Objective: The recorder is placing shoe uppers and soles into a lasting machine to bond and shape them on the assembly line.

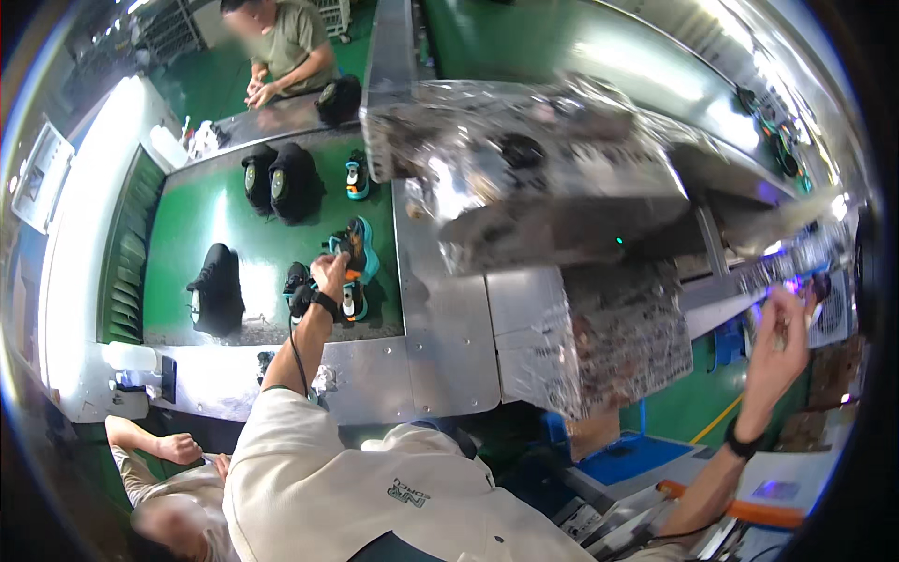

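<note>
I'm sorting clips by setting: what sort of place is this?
Probably a shoe factory: black shoes and a teal-soled shoe on a green conveyor-like surface, with a person beyond it.

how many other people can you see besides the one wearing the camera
2: one person at the top left, beyond the green work surface, and another person at the lower left, on its near side. Others could be hidden.
</note>
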Available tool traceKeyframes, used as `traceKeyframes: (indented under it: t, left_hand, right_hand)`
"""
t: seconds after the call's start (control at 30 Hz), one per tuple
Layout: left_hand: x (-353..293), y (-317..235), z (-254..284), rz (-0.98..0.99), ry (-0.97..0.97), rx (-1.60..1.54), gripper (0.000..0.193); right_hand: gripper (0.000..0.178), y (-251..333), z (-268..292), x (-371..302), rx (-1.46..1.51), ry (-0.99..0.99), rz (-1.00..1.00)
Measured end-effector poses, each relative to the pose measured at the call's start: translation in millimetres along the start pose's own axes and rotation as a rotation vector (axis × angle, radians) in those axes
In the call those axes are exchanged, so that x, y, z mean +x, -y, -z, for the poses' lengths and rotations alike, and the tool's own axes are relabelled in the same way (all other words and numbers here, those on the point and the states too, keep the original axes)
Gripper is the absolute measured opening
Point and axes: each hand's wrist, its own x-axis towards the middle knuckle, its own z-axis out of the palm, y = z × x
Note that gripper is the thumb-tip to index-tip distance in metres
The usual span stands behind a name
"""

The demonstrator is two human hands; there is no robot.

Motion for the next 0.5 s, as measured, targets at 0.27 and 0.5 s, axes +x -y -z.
traceKeyframes:
  t: [0.27, 0.5]
  left_hand:
    - [91.7, -16.2, -11.0, 0.157, -0.086, -0.161, 0.037]
    - [134.3, -1.8, -10.7, 0.154, -0.120, -0.144, 0.042]
  right_hand:
    - [0.074, 126.9, -185.9, 304.9, -0.321, 0.199, 0.857]
    - [0.083, 170.0, -337.3, 403.9, -0.731, 0.149, 1.088]
